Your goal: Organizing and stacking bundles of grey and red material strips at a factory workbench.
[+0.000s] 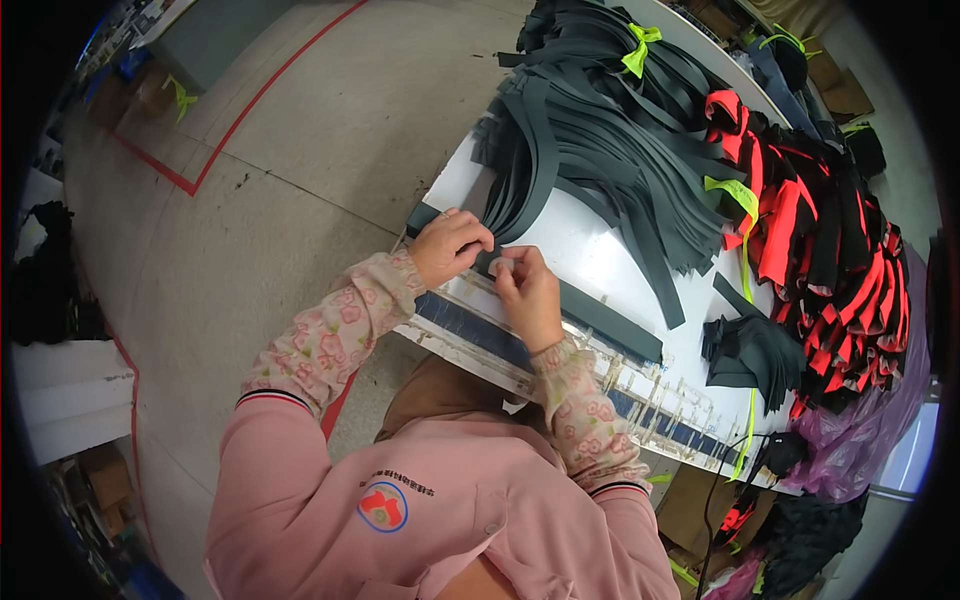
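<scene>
Along the near side of a white table lies a dark grey-green fabric strip (pixel 612 330). My left hand (pixel 447 248) is closed, its curled fingertips pressed down on the strip's left part. Close beside it, my right hand (pixel 532 300) pinches a small white rounded piece (pixel 502 265) between thumb and fingers, just over the strip. Whether the piece touches the strip, I cannot tell. Just beyond both hands fans out a large bundle of similar dark strips (pixel 600 150), some ends trailing toward me.
Yellow-green ties (pixel 640 50) mark the bundles. To the right hang red-and-black fabric pieces (pixel 790 220) above purple plastic (pixel 850 440). A smaller dark strip pile (pixel 752 350) sits at the table's right. Worn tape (pixel 640 400) lines the near edge; a black cable (pixel 712 500) dangles there.
</scene>
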Demonstrator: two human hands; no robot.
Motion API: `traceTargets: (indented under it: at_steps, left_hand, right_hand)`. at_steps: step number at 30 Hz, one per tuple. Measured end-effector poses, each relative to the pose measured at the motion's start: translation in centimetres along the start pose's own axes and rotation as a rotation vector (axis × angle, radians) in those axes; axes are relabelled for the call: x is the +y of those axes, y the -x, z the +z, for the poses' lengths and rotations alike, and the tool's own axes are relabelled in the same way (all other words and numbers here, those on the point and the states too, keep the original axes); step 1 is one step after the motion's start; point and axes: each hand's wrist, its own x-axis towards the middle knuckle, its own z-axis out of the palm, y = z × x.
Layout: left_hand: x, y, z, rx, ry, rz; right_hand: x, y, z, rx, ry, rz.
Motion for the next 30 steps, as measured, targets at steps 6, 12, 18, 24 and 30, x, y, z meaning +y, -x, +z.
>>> traceTargets:
  at_steps: [6, 12, 18, 24, 30]
  left_hand:
    - [-0.2, 0.0, 0.1, 0.040, 0.007, -0.016]
    - [-0.2, -0.2, 0.5, 0.040, -0.006, 0.001]
    - [0.0, -0.1, -0.3, -0.034, 0.021, 0.008]
    - [0.1, -0.1, -0.9, -0.081, -0.004, -0.029]
    - [0.2, -0.1, -0.8, -0.118, -0.014, -0.044]
  right_hand:
    - [0.1, -0.3, 1.2, 0.005, 0.130, -0.015]
    - [0.6, 0.0, 0.5, -0.020, 0.161, -0.038]
    - [1.8, 2.6, -9.1, 0.122, -0.062, 0.239]
    - [3.5, 6.3, -14.4, 0.160, 0.052, 0.245]
    - [4.4, 7.2, -14.1, 0.166, 0.218, 0.213]
